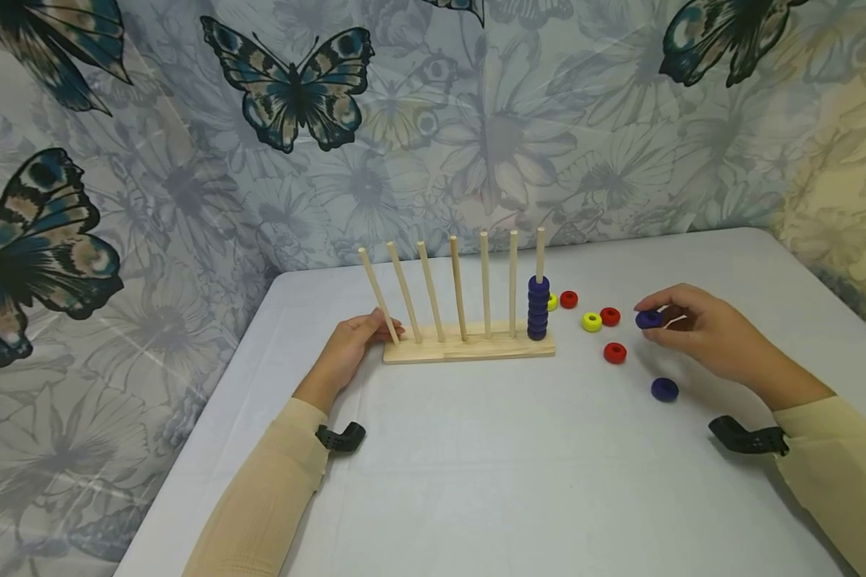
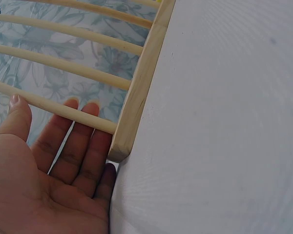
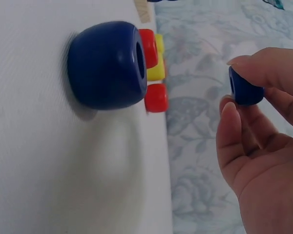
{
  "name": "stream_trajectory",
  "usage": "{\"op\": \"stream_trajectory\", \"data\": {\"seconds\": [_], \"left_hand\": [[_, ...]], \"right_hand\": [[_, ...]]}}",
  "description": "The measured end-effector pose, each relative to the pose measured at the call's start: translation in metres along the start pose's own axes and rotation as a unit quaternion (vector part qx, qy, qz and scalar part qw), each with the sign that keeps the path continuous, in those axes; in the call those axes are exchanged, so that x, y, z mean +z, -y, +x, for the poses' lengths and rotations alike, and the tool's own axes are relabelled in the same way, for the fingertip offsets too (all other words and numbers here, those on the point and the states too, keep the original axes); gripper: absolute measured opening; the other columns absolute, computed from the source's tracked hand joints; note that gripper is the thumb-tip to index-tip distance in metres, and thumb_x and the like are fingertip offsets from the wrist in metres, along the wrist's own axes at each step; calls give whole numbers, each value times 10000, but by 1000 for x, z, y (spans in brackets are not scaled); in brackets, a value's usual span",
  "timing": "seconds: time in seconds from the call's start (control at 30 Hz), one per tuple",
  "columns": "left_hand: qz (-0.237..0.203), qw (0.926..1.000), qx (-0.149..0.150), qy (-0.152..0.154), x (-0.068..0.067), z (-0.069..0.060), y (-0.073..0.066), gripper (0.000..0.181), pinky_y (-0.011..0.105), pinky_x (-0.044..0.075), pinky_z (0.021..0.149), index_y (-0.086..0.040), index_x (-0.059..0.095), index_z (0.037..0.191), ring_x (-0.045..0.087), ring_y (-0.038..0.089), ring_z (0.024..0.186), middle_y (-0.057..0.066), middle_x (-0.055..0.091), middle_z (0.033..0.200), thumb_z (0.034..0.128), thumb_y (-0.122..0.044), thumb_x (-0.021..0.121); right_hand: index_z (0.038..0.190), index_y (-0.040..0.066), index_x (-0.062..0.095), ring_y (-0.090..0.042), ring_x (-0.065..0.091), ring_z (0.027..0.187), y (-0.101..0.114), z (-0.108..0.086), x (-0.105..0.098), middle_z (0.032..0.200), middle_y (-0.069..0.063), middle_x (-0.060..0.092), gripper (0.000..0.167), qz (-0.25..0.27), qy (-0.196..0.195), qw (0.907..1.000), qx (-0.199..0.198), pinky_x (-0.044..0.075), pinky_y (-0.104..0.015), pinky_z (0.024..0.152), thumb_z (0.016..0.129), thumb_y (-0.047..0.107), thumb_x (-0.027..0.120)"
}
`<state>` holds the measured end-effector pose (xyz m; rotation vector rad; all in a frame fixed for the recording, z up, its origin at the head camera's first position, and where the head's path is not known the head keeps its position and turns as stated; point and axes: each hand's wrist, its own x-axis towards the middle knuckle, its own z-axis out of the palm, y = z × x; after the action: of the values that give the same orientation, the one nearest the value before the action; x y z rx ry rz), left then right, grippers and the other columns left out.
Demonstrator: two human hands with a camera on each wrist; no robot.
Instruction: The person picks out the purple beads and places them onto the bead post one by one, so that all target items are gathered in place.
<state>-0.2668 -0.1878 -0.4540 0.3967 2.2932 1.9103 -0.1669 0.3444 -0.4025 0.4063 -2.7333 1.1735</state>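
A wooden peg rack (image 1: 469, 346) with several upright pegs stands on the table. Its rightmost peg carries a stack of dark blue beads (image 1: 537, 308). My left hand (image 1: 348, 344) is at the rack's left end, its loosely extended fingers (image 2: 83, 151) passing behind the outermost peg (image 2: 53, 106) and the thumb close to that peg; firm contact is unclear. To the right of the rack, my right hand (image 1: 714, 328) pinches a blue bead (image 1: 648, 320) between thumb and fingers, raised off the table in the right wrist view (image 3: 246, 90). Another blue bead (image 1: 665, 390) lies nearer the front.
Red beads (image 1: 615, 353) and yellow beads (image 1: 592, 322) lie scattered between the rack and my right hand. One yellow bead (image 1: 552, 302) is partly hidden behind the blue stack. A white cloth (image 1: 476, 481) covers the table; butterfly-patterned fabric (image 1: 404, 160) hangs behind it.
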Motion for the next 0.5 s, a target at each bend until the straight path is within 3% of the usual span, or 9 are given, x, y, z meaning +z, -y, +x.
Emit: {"op": "stream_trajectory", "data": {"seconds": [0.5], "left_hand": [[60, 10000, 15, -2, 0, 0, -1, 619, 414, 455, 1150, 57, 774, 1248, 716, 294, 1172, 152, 783, 1202, 1147, -502, 530]], "right_hand": [[1282, -31, 692, -27, 621, 971, 24, 0, 1, 1210, -148, 644, 336, 237, -124, 9989, -396, 527, -102, 797, 965, -78, 793]]}}
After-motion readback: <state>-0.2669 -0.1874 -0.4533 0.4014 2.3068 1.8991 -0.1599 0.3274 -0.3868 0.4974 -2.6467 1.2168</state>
